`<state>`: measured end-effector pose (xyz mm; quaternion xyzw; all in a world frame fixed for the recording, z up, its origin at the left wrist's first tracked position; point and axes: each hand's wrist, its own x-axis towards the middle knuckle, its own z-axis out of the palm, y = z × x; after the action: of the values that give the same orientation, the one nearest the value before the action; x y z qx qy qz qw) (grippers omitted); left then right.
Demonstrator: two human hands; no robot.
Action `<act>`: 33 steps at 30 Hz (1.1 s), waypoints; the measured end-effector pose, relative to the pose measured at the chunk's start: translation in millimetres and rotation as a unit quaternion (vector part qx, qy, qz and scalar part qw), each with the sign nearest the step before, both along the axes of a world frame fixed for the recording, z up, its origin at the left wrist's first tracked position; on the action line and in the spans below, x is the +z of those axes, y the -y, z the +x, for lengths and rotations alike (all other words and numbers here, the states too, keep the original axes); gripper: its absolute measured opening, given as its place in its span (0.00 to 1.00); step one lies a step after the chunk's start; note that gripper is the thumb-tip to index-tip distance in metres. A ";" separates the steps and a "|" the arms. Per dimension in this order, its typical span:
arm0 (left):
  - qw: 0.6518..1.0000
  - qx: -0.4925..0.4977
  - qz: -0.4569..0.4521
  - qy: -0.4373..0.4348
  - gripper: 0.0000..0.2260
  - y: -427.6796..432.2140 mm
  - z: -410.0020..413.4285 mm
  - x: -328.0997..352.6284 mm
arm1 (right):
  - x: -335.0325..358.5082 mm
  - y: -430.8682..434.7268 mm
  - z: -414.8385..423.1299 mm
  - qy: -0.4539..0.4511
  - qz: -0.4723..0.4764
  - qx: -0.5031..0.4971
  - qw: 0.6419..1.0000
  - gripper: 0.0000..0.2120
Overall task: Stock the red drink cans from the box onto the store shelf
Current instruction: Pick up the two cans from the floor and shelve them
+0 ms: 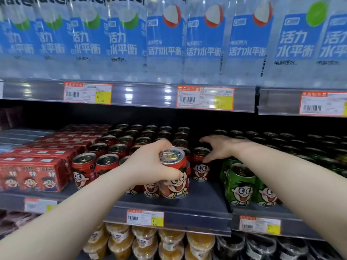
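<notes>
A person's left hand (150, 166) is wrapped around 1 red drink can (175, 177), held upright with its long axis vertical at the front of the dark shelf (206, 199). Whether its base touches the shelf is unclear. Bare shelf lies just to its right, in front of a second red can (201, 168). The right hand (219, 149) arches over that can, fingers spread, thumb touching its side. Green cans (240, 184) bound the gap on the right. The box is not in view.
</notes>
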<state>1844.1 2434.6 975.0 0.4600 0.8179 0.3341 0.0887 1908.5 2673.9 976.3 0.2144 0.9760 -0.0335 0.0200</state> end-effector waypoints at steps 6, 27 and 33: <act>0.995 -0.095 -0.019 -0.035 0.20 -46.2 16.5 4.0 | 16.6 5.1 33.9 -0.033 0.013 -0.011 0.999 0.30; 0.954 -0.077 -0.180 -0.226 0.38 -98.4 -16.8 -31.6 | 0.7 29.2 36.9 0.051 -0.028 0.013 0.998 0.40; 0.958 -0.011 -0.177 -0.223 0.41 -50.0 -52.8 -35.2 | -3.5 34.7 29.6 0.052 -0.042 -0.004 0.998 0.43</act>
<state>1791.3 2484.6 939.8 0.5089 0.8578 0.0716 -0.0125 1938.1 2639.2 972.8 0.2184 0.9705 -0.0632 0.0800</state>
